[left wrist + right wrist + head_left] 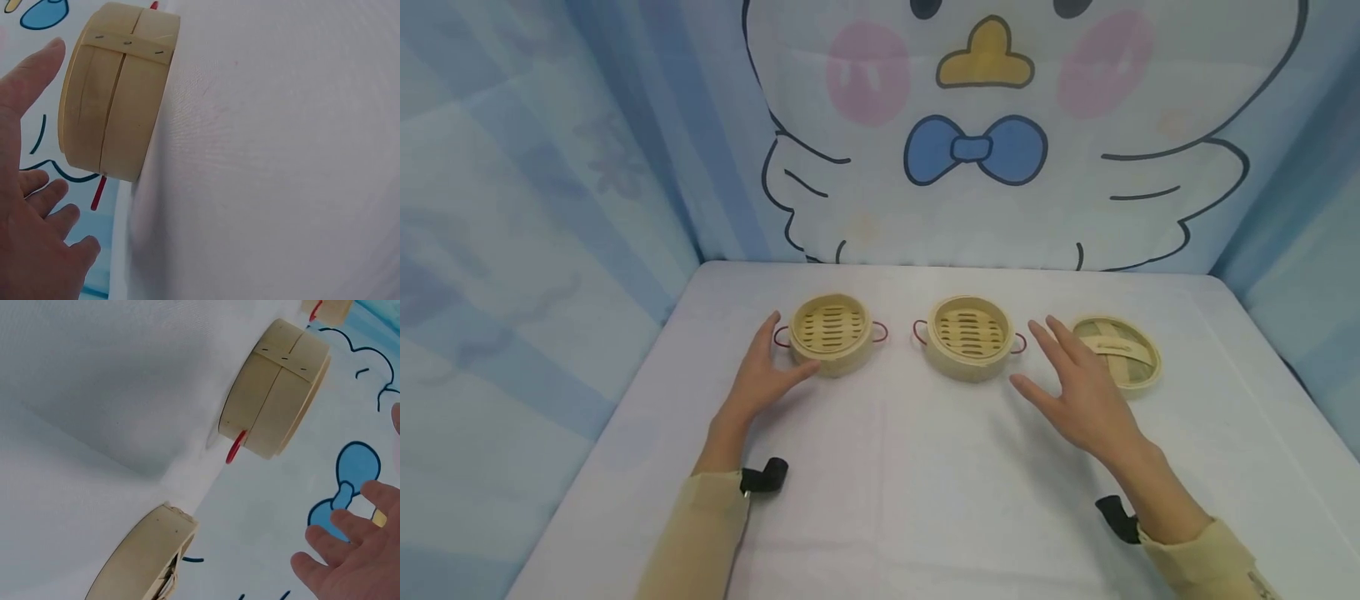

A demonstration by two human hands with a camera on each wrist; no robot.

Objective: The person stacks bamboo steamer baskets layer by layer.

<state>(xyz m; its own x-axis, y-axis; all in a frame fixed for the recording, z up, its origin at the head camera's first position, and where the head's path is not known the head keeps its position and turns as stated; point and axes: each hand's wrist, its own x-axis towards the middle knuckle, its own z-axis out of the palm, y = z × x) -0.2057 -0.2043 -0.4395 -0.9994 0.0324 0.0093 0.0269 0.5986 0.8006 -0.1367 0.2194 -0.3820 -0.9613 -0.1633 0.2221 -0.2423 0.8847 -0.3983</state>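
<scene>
Two small round bamboo steamer baskets with slatted floors and red side handles stand on the table. My left hand [760, 379] is beside the left steamer basket [831, 333], thumb and fingers spread around its near left side, holding nothing. To the right is the other steamer basket [970, 337], and a round woven bamboo lid [1117, 352] with a strap handle lies beyond it. My right hand [1086, 400] hovers with spread fingers between that basket and the lid, overlapping the lid's left edge. In the left wrist view, the basket wall [119, 94] shows a stapled seam.
A white cloth covers the table [880, 500]. Behind it hangs a curtain [865, 192] with a cartoon bird, and blue patterned curtains [535, 250] close off the sides. A black wrist strap piece [765, 477] sticks out at the left cuff.
</scene>
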